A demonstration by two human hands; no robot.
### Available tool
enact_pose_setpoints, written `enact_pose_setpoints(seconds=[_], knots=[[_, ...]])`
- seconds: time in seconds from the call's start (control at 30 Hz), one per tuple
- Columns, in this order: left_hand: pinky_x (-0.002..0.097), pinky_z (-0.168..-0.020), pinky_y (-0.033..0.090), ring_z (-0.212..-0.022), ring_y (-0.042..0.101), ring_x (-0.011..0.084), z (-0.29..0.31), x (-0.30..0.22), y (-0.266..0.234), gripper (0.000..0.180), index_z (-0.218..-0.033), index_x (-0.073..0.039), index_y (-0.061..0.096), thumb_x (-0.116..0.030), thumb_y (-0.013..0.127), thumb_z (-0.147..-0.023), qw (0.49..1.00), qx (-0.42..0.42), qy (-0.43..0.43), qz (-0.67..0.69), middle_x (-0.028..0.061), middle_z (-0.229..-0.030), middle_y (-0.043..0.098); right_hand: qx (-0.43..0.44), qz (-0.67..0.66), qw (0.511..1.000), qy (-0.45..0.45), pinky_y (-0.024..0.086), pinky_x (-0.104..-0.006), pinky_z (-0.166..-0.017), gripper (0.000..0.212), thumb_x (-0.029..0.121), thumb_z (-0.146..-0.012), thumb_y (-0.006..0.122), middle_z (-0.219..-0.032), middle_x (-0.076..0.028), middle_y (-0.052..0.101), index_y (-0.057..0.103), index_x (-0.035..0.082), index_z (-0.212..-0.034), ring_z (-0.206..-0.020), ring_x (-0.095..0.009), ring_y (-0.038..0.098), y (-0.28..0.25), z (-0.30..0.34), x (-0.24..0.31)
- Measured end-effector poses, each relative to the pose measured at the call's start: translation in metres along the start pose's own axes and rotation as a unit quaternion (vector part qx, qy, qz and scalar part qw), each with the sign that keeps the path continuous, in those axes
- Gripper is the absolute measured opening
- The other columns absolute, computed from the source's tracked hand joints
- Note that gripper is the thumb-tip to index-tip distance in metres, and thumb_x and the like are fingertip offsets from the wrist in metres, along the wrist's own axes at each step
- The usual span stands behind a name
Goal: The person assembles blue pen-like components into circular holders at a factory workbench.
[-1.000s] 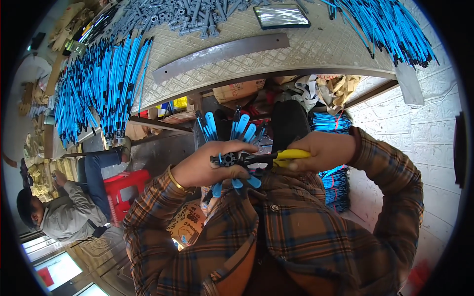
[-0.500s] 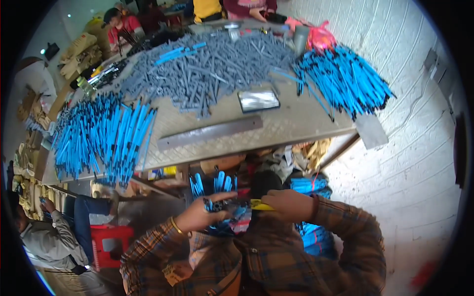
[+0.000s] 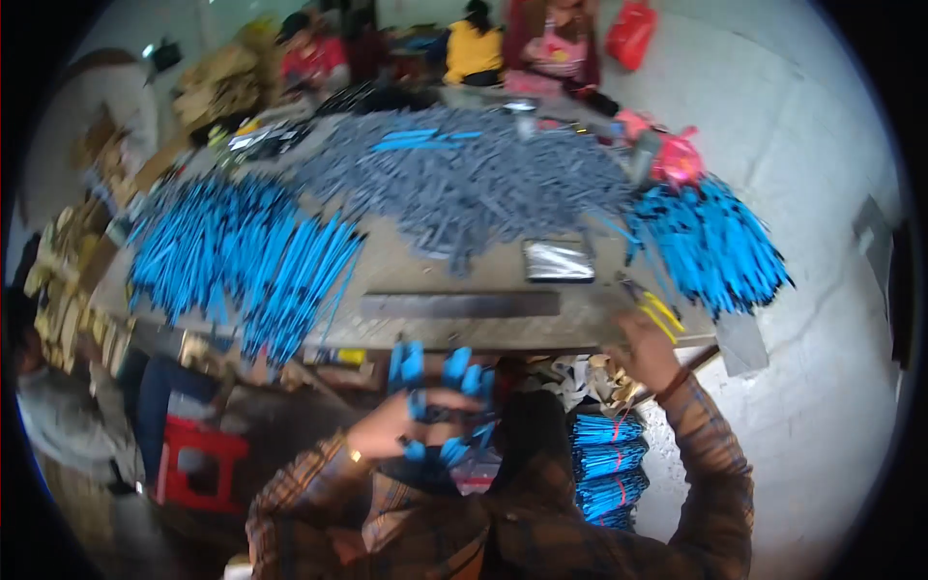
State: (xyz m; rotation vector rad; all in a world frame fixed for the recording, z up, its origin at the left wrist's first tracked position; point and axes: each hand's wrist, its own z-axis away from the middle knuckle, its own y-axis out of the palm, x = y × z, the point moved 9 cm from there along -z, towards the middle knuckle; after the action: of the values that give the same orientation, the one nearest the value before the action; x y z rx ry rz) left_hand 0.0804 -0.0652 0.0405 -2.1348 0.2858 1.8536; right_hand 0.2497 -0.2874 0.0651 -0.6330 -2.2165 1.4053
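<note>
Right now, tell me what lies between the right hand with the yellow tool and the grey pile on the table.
Between the right hand holding the yellow-handled tool and the grey pile lie a shiny flat packet and a long grey metal bar, both flat on the table.

Motion blur smears the blue-tipped bundle [image 3: 440, 406]; its middle hides inside the left hand [image 3: 401, 425]. The yellow-handled tool [image 3: 657, 314] is partly hidden behind the right hand [image 3: 646, 350].

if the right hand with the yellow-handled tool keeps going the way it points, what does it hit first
Probably the fan of bright blue rods at the table's right end. The right hand points its yellow-handled tool up across the worn tabletop toward them, though depth is unclear.
</note>
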Motion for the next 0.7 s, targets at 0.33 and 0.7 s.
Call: enact_pose_setpoints(seconds=[0.33,0.7], knots=[[0.0325,-0.086,0.044,-0.095,0.057,0.0205,-0.007,-0.064,-0.003,0.047,-0.125,-0.003,0.046,-0.01,0.06,-0.081,0.971,-0.005,0.138,0.197,0.0125,-0.107,0.057,0.334,-0.627,0.702,-0.046,0.048,-0.0351,-0.076,0.046,0.017,-0.077,0.065,-0.11,-0.014,0.055,0.046,0.002,-0.117,-0.092,-0.024,0.056,0.108,-0.012,0.194],[0.0301,-0.089,0.041,-0.099,0.055,0.0182,0.236,0.018,-0.215,0.033,-0.117,0.003,0.049,-0.019,0.044,-0.093,0.593,-0.749,0.289,0.059,0.0115,-0.107,0.058,0.191,-0.633,0.75,-0.009,0.05,-0.0349,-0.064,0.026,0.016,-0.085,0.056,-0.099,-0.012,0.058,0.049,0.004,-0.107,-0.08,-0.022,0.059,0.075,-0.132,0.253]])
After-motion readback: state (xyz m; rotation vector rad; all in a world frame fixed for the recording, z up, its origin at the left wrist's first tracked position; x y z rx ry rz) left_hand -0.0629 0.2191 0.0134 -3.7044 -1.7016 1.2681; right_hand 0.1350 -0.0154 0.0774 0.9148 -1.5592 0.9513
